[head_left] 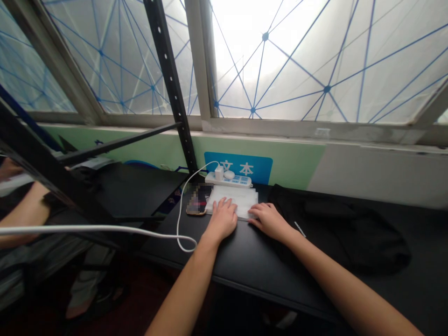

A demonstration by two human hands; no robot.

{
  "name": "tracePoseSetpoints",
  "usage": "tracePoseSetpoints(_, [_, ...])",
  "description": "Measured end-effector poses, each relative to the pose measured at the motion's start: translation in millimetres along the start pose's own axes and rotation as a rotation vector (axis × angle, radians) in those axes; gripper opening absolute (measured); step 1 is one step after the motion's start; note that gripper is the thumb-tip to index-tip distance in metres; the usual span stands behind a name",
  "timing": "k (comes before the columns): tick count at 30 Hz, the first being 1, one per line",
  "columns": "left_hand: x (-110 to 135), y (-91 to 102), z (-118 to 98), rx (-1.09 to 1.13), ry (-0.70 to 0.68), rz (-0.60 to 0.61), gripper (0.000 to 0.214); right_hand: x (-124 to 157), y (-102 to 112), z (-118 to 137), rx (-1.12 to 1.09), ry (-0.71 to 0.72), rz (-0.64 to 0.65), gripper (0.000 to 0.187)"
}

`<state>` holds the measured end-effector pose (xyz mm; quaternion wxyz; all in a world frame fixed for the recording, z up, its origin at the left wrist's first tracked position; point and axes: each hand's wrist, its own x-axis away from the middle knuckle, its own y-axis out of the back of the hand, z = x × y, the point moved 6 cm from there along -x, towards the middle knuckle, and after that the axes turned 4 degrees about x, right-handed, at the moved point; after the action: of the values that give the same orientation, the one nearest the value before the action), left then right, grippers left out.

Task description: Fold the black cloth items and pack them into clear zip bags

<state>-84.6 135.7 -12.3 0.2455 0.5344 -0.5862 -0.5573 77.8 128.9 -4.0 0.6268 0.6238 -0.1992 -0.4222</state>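
**View:** head camera.
**Stack:** a stack of translucent white plastic sheets (233,198) lay on a matte black tabletop (241,266).
**Left hand (224,219):** fingers were spread, pressed flat on the stack.
**Right hand (269,220):** fingers were together at the stack's 4 o'clock corner; any pinch could not be told.
**Surroundings:** a white rectangular power strip (228,180) at 12 o'clock; a blurred phone (199,199) at 9 o'clock; crumpled black fabric (336,228) at 3 o'clock.

This looks like an office or workroom: a long black desk (252,266) runs beneath a white-framed window (297,70), with a white plastic power strip (228,179) on it. Behind stand a blue sign (238,167) with Chinese characters, on a pale green painted wall (297,158), and a black perforated steel shelving upright (171,84).
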Motion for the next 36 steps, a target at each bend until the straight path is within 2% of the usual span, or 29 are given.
tracePoseSetpoints(7, [-1, -2.9, -4, 0.013, -0.004, 0.01, 0.027, 0, -2, 7, 0.082, 0.005, 0.02, 0.016])
tracePoseSetpoints(14, [-5, -10.3, -3, -0.005, 0.091, 0.055, 0.035, -1, -3, 12, 0.157, 0.014, 0.03, 0.021])
tracePoseSetpoints(20, [-7, -14.9, -3, -0.019, 0.111, 0.112, 0.044, -3, -6, 16, 0.212, 0.01, 0.032, 0.02])
tracePoseSetpoints(22, [-8, -13.8, -3, -0.024, 0.111, 0.114, 0.045, -3, -1, 17, 0.221, 0.007, 0.02, 0.018])
tracePoseSetpoints(24, [-9, -13.0, -3, -0.027, 0.112, 0.113, 0.046, 2, 14, 13, 0.225, -0.006, -0.009, 0.014])
tracePoseSetpoints(27, [-11, -12.3, -1, -0.032, 0.114, 0.104, 0.047, 25, 54, -17, 0.234, -0.088, -0.097, 0.017])
tracePoseSetpoints(30, [-12, -11.6, 0, -0.032, 0.116, 0.082, 0.045, 71, 98, -76, 0.239, -0.236, -0.191, 0.033])
tracePoseSetpoints(31, [-12, -11.6, -1, -0.031, 0.122, 0.075, 0.044, 89, 110, -99, 0.173, -0.302, -0.225, 0.038])
tracePoseSetpoints(32, [-13, -11.1, -2, -0.031, 0.128, 0.061, 0.043, 105, 118, -121, 0.08, -0.363, -0.254, 0.042])
tracePoseSetpoints(34, [-18, -7.0, -14, -0.021, 0.111, -0.024, 0.041, 130, 126, -152, 0.021, -0.41, -0.263, 0.037])
tracePoseSetpoints(36, [-26, 0.2, -39, 0.044, 0.011, -0.169, 0.037, 142, 130, -168, -0.023, -0.44, -0.301, 0.031])
